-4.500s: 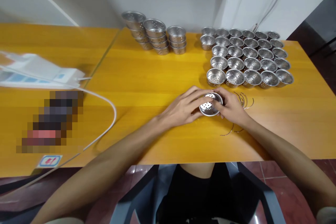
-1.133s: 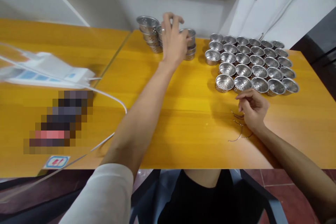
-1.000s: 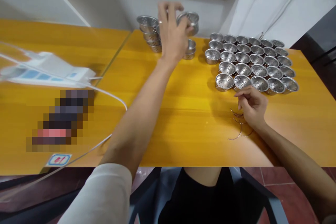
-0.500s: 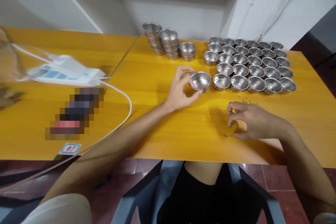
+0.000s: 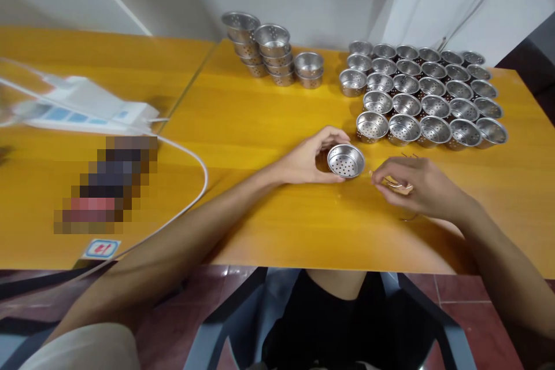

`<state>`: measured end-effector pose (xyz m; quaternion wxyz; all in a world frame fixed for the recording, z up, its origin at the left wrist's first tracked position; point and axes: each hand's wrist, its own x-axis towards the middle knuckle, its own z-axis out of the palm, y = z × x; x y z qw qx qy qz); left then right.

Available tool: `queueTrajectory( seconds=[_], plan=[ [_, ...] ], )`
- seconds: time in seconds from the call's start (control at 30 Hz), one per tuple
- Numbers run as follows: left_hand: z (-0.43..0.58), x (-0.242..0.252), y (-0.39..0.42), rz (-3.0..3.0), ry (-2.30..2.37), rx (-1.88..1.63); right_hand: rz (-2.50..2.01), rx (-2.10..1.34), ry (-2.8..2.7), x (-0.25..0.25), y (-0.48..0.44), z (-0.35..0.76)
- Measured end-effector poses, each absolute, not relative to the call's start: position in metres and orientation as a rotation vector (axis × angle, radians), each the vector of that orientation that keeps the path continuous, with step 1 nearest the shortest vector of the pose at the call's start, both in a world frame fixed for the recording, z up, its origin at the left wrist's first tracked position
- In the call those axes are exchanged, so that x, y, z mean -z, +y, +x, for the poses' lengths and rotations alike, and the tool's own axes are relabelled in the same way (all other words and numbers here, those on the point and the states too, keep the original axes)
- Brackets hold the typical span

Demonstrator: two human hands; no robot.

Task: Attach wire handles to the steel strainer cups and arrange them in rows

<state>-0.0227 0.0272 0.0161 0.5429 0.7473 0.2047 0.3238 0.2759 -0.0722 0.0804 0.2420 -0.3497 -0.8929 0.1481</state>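
My left hand [image 5: 318,159] is curled around a small metal strainer cup [image 5: 346,161], thumb below and fingers above its rim. The cup tilts towards me, so its perforated bottom shows. Just right of it, my right hand [image 5: 416,185] is pinched on a thin curved wire [image 5: 399,186], partly hidden by the fingers. More thin wire ends [image 5: 408,219] stick out beneath and behind this hand, apparently lying on the table. The cup and the right fingertips are a short gap apart.
Rows of perforated metal cups [image 5: 404,127] stand at the back right. Stacks of similar cups [image 5: 277,55] are at the back middle. A white power strip [image 5: 87,113] with a cable [image 5: 191,153] and a blurred-out object [image 5: 113,179] lie left on the yellow table [image 5: 260,225].
My left hand has brought the cup nearer to me and to my right hand, tipping its opening towards me. My right hand has risen slightly, with a curved wire showing between its fingers.
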Motion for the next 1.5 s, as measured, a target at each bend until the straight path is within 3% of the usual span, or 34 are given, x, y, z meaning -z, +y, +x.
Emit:
queueTrajectory(
  seconds=[0.17,0.47,0.73,0.93,1.5],
  plan=[
    [-0.020,-0.023,0.012,1.322,0.333,-0.592,-0.939,-0.212,-2.062,-0.071,-0.059,0.276],
    [-0.014,-0.024,0.002,1.090,0.320,-0.560,-0.785,-0.087,-2.116,-0.059,-0.058,0.261],
    [-0.009,-0.022,0.002,1.202,0.360,-0.583,-0.975,-0.217,-2.078,-0.055,-0.065,0.260],
    [-0.004,-0.023,-0.010,1.559,0.594,-0.790,-1.118,-0.176,-2.057,-0.050,-0.064,0.261],
    [-0.001,-0.022,-0.014,1.720,0.617,-0.836,-1.253,-0.143,-1.997,-0.044,-0.067,0.251]
  ],
)
